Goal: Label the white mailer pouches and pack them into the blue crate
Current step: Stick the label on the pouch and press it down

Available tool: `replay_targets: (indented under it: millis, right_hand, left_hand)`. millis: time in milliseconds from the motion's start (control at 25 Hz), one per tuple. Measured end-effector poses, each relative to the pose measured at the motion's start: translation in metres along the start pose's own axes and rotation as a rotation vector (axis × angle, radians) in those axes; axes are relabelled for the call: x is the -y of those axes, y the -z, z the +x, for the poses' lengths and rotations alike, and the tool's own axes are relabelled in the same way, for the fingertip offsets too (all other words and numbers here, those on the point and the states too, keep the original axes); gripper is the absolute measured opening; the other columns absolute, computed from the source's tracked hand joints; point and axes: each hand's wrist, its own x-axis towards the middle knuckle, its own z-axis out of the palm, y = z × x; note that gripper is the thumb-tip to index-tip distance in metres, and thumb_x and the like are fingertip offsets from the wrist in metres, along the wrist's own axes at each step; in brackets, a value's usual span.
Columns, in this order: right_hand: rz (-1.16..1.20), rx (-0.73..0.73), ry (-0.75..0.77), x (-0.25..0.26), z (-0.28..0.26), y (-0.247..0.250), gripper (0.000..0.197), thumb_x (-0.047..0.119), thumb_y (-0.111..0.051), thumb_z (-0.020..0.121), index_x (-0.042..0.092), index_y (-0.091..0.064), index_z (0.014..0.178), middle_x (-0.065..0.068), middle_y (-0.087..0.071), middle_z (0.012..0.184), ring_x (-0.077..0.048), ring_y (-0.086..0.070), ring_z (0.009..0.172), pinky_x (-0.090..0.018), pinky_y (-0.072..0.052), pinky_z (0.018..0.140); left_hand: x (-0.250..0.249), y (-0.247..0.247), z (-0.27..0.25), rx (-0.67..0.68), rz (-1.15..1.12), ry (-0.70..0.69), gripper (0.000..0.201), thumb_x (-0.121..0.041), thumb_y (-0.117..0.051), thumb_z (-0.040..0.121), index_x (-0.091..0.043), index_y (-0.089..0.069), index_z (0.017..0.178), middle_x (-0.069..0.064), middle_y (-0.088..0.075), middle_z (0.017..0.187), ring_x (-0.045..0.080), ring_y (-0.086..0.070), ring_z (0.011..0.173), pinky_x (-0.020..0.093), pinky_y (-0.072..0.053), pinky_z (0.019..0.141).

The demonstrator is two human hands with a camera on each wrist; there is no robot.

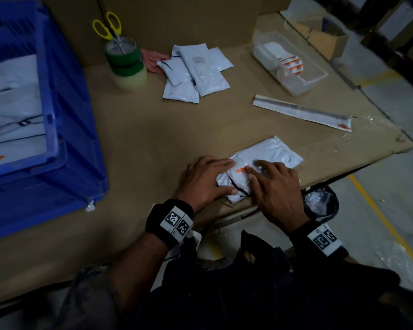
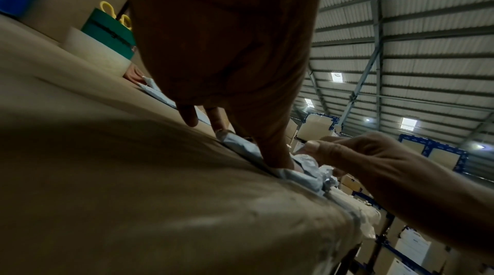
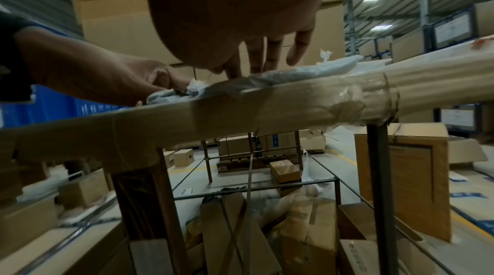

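Lying at the near edge of the cardboard-covered table [image 1: 153,144], a white mailer pouch [image 1: 270,154] shows a crinkled, glossy surface, a dark line across its near end and a small orange-marked label [image 1: 240,169] on top. The left hand [image 1: 206,179] rests flat on the pouch's left part, fingers straight, thumb against the near end. The right hand [image 1: 275,186] presses straight fingertips onto the label; neither hand curls round anything. In the left wrist view, the left fingers [image 2: 272,152] bear down on the wrinkled film. Farther out to the right lies one long white backing strip [image 1: 303,113]. Beyond the middle of the table, a loose pile of about five white pouches [image 1: 196,72] overlaps itself, its count uncertain. To its left stand stacked tape rolls [image 1: 126,65] holding one pair of yellow-handled scissors [image 1: 109,26]; to its right, one clear tray [image 1: 289,63] holds labels. At the left, one blue crate [image 1: 65,129] already contains several white pouches.
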Motion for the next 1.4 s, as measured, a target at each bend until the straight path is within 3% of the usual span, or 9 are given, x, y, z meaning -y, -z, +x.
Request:
replay_targets:
  millis: [200, 360, 560, 720, 920, 1000, 1160, 1280, 1400]
  right_hand:
    - [0.026, -0.010, -0.006, 0.005, 0.003, -0.003, 0.038, 0.037, -0.042, 0.107, 0.023, -0.070, 0.128, -0.002, -0.063, 0.134, -0.028, -0.056, 0.114, -0.043, -0.044, 0.084]
    - [0.066, -0.041, -0.116, 0.000, 0.011, 0.001, 0.039, 0.037, -0.039, 0.108, 0.022, -0.070, 0.126, -0.004, -0.063, 0.134, -0.030, -0.056, 0.113, -0.043, -0.045, 0.082]
    - [0.068, 0.027, 0.126, 0.019, -0.009, -0.001, 0.038, 0.040, -0.042, 0.108, 0.025, -0.065, 0.134, -0.003, -0.055, 0.143, -0.028, -0.053, 0.120, -0.044, -0.042, 0.089]
    - [0.144, -0.031, 0.050, 0.009, -0.014, 0.000, 0.034, 0.038, -0.048, 0.107, 0.024, -0.068, 0.130, -0.003, -0.058, 0.139, -0.026, -0.056, 0.112, -0.042, -0.041, 0.084]
    - [0.012, 0.001, -0.018, -0.006, 0.001, -0.004, 0.042, 0.044, -0.038, 0.108, 0.025, -0.069, 0.130, -0.005, -0.061, 0.136, -0.032, -0.056, 0.114, -0.043, -0.044, 0.082]
    - [0.069, -0.040, -0.082, -0.007, 0.006, -0.001, 0.043, 0.044, -0.037, 0.109, 0.023, -0.070, 0.129, -0.005, -0.062, 0.133, -0.033, -0.056, 0.113, -0.043, -0.044, 0.081]
    - [0.009, 0.042, 0.029, 0.004, 0.001, -0.002, 0.042, 0.044, -0.037, 0.108, 0.027, -0.065, 0.134, -0.002, -0.057, 0.143, -0.028, -0.051, 0.122, -0.043, -0.043, 0.089]
    - [0.116, 0.029, -0.125, 0.003, 0.006, 0.002, 0.044, 0.046, -0.035, 0.108, 0.026, -0.066, 0.132, -0.004, -0.058, 0.141, -0.029, -0.051, 0.122, -0.044, -0.044, 0.090]
    - [0.092, 0.083, 0.065, 0.008, 0.001, -0.001, 0.045, 0.050, -0.032, 0.109, 0.030, -0.063, 0.135, -0.001, -0.053, 0.146, -0.026, -0.049, 0.125, -0.043, -0.044, 0.092]
  left_hand:
    - [0.003, -0.004, 0.000, 0.004, 0.020, 0.011, 0.079, -0.068, -0.075, 0.072, -0.048, -0.049, 0.143, -0.029, -0.044, 0.149, 0.007, -0.033, 0.139, 0.037, -0.028, 0.113]
    - [0.000, -0.001, 0.001, 0.013, 0.046, 0.014, 0.077, -0.064, -0.076, 0.074, -0.047, -0.048, 0.144, -0.029, -0.042, 0.151, 0.004, -0.029, 0.140, 0.027, -0.019, 0.107]
    - [-0.002, -0.001, 0.000, 0.018, 0.064, 0.009, 0.075, -0.074, -0.066, 0.077, -0.046, -0.048, 0.144, -0.027, -0.043, 0.151, 0.006, -0.030, 0.141, 0.034, -0.024, 0.109]
    - [-0.003, 0.001, -0.001, 0.018, 0.047, 0.017, 0.077, -0.066, -0.073, 0.076, -0.046, -0.047, 0.145, -0.028, -0.041, 0.152, 0.005, -0.026, 0.142, 0.031, -0.017, 0.107]
    - [0.002, -0.004, -0.001, 0.007, 0.041, 0.013, 0.079, -0.070, -0.072, 0.073, -0.048, -0.047, 0.144, -0.028, -0.042, 0.151, 0.005, -0.028, 0.141, 0.035, -0.022, 0.111]
    - [0.003, -0.003, -0.001, 0.012, 0.043, 0.010, 0.079, -0.069, -0.072, 0.074, -0.048, -0.047, 0.145, -0.029, -0.041, 0.152, 0.005, -0.028, 0.142, 0.033, -0.020, 0.108]
    - [-0.001, -0.003, 0.000, 0.036, 0.046, 0.015, 0.078, -0.064, -0.074, 0.078, -0.045, -0.045, 0.147, -0.029, -0.037, 0.154, 0.007, -0.022, 0.147, 0.034, -0.016, 0.108]
    - [0.000, -0.003, -0.001, 0.055, 0.038, 0.018, 0.078, -0.063, -0.074, 0.079, -0.043, -0.044, 0.149, -0.026, -0.036, 0.157, 0.011, -0.019, 0.150, 0.038, -0.015, 0.112]
    - [-0.004, 0.000, -0.004, 0.071, 0.007, 0.043, 0.079, -0.062, -0.072, 0.082, -0.042, -0.040, 0.151, -0.023, -0.034, 0.159, 0.008, -0.013, 0.152, 0.038, -0.012, 0.111]
